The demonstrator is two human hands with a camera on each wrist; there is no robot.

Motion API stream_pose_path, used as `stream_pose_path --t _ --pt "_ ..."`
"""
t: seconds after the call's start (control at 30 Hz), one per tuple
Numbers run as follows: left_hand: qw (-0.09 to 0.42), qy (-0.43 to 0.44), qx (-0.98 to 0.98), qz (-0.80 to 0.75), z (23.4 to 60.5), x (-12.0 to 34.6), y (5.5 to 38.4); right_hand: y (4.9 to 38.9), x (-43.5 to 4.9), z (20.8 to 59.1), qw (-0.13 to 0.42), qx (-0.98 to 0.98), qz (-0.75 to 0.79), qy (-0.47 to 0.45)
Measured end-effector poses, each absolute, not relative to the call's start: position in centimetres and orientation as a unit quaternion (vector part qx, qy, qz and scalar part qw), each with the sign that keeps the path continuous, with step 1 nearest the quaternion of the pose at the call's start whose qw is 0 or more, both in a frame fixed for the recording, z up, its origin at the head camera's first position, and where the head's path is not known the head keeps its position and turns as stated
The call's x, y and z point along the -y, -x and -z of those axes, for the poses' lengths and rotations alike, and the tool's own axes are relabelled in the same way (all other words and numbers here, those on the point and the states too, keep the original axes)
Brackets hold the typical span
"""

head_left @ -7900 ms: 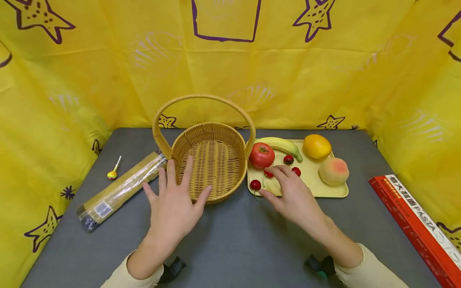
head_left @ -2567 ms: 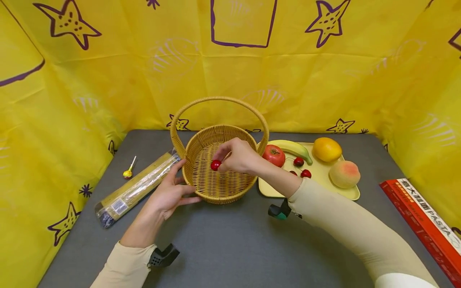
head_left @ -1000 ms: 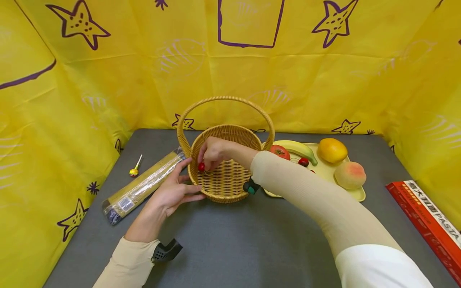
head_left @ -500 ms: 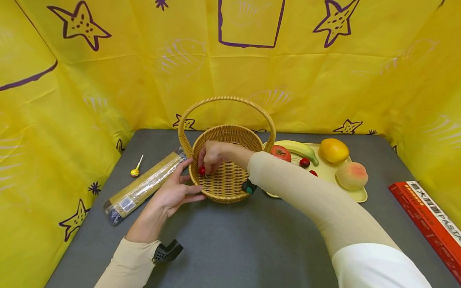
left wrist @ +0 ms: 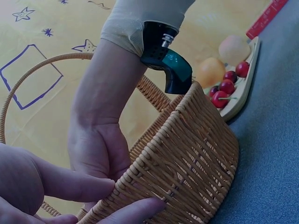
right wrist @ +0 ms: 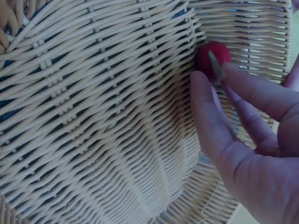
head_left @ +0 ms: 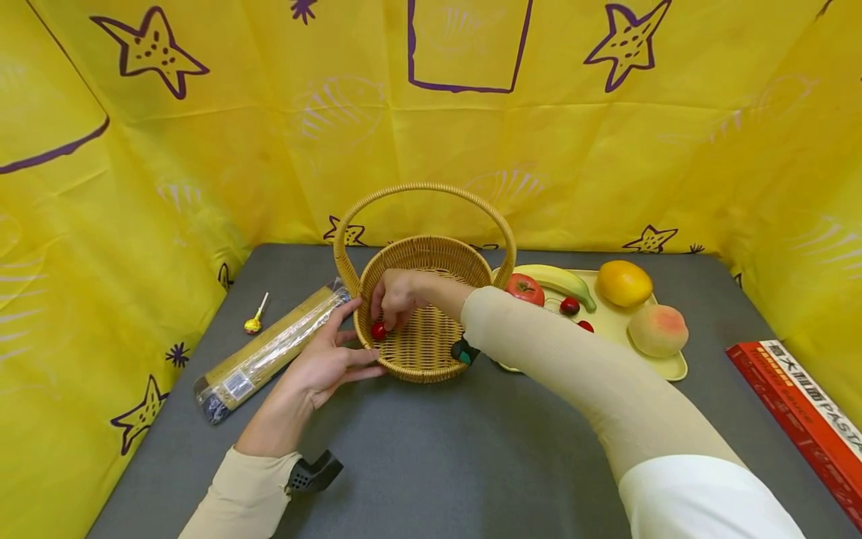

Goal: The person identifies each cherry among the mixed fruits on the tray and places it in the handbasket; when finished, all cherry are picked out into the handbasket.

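A round wicker basket (head_left: 431, 372) with a tall handle stands mid-table. My left hand (head_left: 323, 367) holds its left side, one finger on the rim and others against the outer wall. Inside the basket is my right hand (head_left: 400, 292). A red cherry (head_left: 378, 331) lies near the basket's left inner wall, just under the right fingertips. In the right wrist view the thumb and index finger are apart, beside the green stem of the cherry (right wrist: 214, 58); they do not close on it. In the left wrist view the right fingers are hidden behind the basket's wall.
A cream tray (head_left: 673, 368) at right bears a tomato (head_left: 525, 289), banana (head_left: 559, 279), yellow mango-like fruit (head_left: 625, 283), peach (head_left: 658, 330) and several cherries (left wrist: 226, 86). A wrapped bundle (head_left: 272, 348) and lollipop (head_left: 254, 322) lie left; a red PASTA box (head_left: 801, 419) lies far right.
The right hand has brought a cherry from the tray into the basket; in the last half second the cherry drops slightly below the fingertips. The left hand has taken hold of the basket's side.
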State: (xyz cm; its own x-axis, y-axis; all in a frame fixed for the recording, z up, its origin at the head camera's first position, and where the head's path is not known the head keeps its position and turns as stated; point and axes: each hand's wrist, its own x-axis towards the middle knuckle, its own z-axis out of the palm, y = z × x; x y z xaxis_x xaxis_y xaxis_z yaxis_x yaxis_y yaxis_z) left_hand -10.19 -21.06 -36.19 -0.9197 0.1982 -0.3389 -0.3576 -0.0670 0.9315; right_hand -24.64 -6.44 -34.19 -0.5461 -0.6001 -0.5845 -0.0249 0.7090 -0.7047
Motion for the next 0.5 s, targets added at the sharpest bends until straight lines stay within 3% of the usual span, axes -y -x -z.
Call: stream_pose_path --t 0.5 --pt "0.191 0.059 -0.657 -0.727 36.2 21.0 10.1 24.8 5.7 33.1 0.426 -0.824 0.312 0.205"
